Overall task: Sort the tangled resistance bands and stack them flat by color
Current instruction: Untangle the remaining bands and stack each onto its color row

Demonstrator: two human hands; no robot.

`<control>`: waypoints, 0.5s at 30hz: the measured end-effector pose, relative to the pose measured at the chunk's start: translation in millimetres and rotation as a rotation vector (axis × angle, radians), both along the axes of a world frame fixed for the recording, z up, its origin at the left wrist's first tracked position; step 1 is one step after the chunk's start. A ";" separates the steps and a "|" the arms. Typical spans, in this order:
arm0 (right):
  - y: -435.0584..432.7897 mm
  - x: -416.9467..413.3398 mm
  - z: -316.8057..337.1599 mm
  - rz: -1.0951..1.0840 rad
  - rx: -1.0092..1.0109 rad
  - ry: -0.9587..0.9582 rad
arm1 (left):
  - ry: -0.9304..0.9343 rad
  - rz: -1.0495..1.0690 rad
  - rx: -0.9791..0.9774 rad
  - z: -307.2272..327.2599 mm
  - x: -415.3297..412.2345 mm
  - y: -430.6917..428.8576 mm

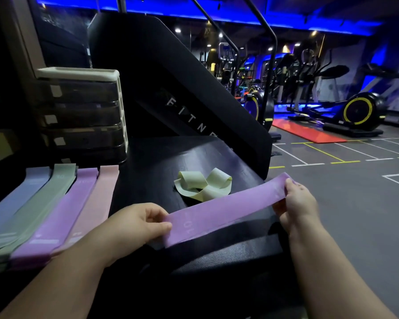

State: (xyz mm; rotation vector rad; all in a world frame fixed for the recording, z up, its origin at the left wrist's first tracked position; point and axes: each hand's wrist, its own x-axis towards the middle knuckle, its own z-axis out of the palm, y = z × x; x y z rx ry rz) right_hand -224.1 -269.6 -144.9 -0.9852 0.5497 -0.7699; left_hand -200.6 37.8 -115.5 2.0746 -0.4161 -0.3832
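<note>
**Head view, sorting in progress.** The purple band point(224, 212) is held taut and flat in the air between both hands, just above the near part of the black table point(159, 162). The left hand point(143, 224) pinches its near end between thumb and curled fingers, and the right hand point(297, 199) grips its far end with fingers wrapped round the edge. Pulling the two ends apart takes out any twist and makes the loop one flat strip — the form it needs before stacking. At the left of the table four flat piles lie side by side, close along their long edges: a blue stack point(21, 199), a green stack point(46, 199), a purple stack point(65, 212) and a pink stack point(97, 199). Laying them parallel keeps each colour separate and easy to read. The held band matches the purple stack, so that pile is judged its destination; the move calls for a carry to the left and a lay-down with edges aligned. Beyond the held band, a pale yellow-green band point(203, 184) lies on the table in knotted folds, apart from the piles — seemingly the last unsorted item, with no matching pile in view, so the task appears near its end. A drawer unit point(83, 111) stands behind the piles, beside a dark fitness machine point(171, 88). One risk is that, once tension is released, the band may curl or slide off its pile.
</note>
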 end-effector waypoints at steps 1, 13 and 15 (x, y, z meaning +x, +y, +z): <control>1.0 -0.9 0.1 0.007 -0.022 0.019 | -0.006 0.008 -0.007 0.0 -0.5 0.5; 3.9 -1.4 -0.6 0.087 0.050 0.100 | -0.105 0.031 0.258 3.7 8.5 11.7; 2.5 0.1 -4.3 0.092 -0.033 0.142 | -0.122 0.042 0.278 4.5 8.2 13.6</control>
